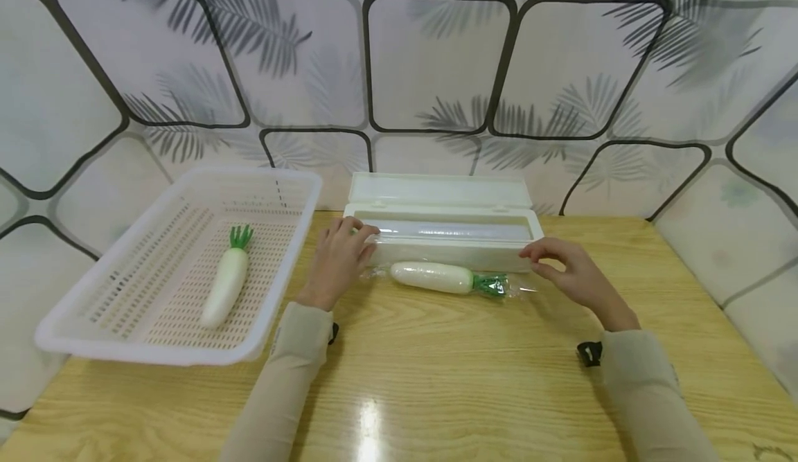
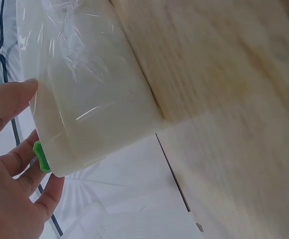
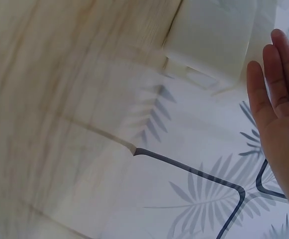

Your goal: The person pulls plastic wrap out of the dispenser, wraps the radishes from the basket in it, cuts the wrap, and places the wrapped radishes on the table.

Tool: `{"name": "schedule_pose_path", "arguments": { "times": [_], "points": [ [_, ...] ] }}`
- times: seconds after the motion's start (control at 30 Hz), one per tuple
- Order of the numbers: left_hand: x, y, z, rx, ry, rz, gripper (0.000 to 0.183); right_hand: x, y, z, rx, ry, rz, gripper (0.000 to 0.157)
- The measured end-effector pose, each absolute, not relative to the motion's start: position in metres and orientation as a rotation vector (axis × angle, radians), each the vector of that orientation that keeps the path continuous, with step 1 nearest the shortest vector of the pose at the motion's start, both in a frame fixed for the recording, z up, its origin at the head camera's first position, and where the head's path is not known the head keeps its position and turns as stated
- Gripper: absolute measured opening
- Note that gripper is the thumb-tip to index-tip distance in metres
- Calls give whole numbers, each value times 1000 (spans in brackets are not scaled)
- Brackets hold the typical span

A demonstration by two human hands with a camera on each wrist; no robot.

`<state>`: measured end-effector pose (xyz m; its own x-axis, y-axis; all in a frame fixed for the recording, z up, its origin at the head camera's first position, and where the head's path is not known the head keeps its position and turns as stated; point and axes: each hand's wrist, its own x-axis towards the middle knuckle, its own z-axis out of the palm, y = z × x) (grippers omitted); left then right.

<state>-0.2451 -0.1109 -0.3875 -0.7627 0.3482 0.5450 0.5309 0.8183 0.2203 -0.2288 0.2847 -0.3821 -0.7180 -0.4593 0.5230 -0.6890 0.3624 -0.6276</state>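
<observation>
A white cling film box (image 1: 449,254) stands with its lid (image 1: 439,190) raised and a film roll (image 1: 455,231) inside. At its left end my left hand (image 1: 339,258) curls its fingers about a small green slider (image 2: 42,156) on the rim, thumb on the film-covered edge. Clear film (image 2: 79,55) hangs wrinkled over the front face. By the right front corner is my right hand (image 1: 570,271), thumb and forefinger apart, other fingers (image 3: 259,92) fairly straight. In front of the box lies a film-wrapped white radish (image 1: 431,277) with green stalks.
To the left stands a white perforated plastic basket (image 1: 298,240) holding an unwrapped white radish (image 1: 226,289) with green stalks. The wooden table (image 1: 461,372) meets a leaf-patterned wall covering (image 1: 436,60) behind the box and at the sides.
</observation>
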Motion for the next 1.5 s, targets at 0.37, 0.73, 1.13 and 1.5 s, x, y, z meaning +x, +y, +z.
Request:
{"name": "schedule_pose_path", "arguments": {
  "times": [0.37,0.73,1.13,1.5],
  "points": [
    [-247,-110,-386,-635,-2462,-542,8,-226,284,-377,955,-2448,1311,20],
    [-240,-116,-385,-641,-2448,-496,8,-226,282,-379,926,-2479,1292,3],
    [-230,-120,-383,-759,-2425,-426,11,-224,287,-381,928,-2514,1284,5],
    [-222,-123,-385,-876,-2403,-359,18,-222,288,-381,869,-2586,1331,11]
  ]
}}
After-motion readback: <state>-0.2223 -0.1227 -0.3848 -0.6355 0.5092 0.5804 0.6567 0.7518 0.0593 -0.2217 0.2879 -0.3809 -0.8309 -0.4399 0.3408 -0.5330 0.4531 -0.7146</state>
